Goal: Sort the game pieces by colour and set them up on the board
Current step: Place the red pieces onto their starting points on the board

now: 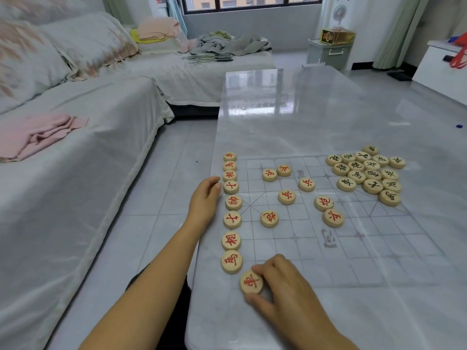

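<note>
Setting the red row (232,219): your right hand (283,286) pinches a red piece (251,282) on the board (379,261) at the row's near end, just out of line, while your left hand (204,198) lies loosely curled and empty at the desk (303,109) edge; next, nudge the piece into line.

Soft daylight enters from the window (252,2), leaving pale glare on the glossy table (290,97); wide-angle bending warps the edges.
</note>
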### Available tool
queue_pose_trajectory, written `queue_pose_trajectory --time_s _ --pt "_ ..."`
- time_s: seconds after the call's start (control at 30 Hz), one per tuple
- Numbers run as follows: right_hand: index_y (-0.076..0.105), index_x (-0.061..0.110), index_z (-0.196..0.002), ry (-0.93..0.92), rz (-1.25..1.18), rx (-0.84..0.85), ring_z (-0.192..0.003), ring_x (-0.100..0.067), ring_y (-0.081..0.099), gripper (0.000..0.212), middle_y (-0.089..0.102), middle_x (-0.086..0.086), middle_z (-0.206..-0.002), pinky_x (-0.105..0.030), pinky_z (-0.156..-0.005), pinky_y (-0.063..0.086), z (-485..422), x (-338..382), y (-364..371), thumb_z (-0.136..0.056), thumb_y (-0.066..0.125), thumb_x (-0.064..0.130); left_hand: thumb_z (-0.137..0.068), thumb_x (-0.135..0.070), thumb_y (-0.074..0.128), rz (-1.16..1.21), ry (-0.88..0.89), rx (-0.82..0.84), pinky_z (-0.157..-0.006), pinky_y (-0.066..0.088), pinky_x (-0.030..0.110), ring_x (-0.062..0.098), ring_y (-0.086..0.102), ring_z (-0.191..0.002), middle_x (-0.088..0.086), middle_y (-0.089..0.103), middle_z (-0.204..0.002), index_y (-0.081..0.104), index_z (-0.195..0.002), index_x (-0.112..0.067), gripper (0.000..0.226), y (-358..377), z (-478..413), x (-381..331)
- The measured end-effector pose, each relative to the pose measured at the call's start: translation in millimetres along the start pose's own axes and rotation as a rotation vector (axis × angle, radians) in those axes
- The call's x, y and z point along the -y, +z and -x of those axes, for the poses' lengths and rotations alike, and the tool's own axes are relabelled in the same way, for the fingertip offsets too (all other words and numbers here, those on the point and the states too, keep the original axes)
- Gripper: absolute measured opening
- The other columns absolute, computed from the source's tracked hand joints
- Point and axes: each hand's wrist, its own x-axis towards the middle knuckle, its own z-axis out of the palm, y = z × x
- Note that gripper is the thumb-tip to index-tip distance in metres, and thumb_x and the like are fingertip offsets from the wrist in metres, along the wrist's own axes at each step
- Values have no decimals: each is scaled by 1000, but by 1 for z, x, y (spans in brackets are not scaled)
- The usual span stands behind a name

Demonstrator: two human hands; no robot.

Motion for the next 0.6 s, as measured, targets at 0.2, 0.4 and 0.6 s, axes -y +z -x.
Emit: queue_pose_trajectory --time_s 0.2,0.4,0.6 --pt "47 31 -116 -13 -32 -71 -90 -3 50 65 44 18 -94 -4 -63 28 -5 14 8 -61 46 65 -98 -22 41 3 35 -36 -73 38 8 9 51 -101 4 57 -122 54 -123 -13 29 2 2 5" --pt "53 32 -100 -14 -65 -12 -91 -1 47 53 49 15 -96 -6 -69 32 -5 7 11 -59 39 64 -98 -22 40 9 41 -40 -73 40 9 9 52 -100 3 58 -120 54 -121 -13 28 3 0 8" --pt "40 39 -76 2 86 -113 -64 -1 45 39 48 20 -68 -5 -50 19 -10 18 21 -51 42 68 -98 -22 40 16 47 -38 -72 40 10 8 53 -97 1 58 -117 55 -119 -14 27 4 0 8"
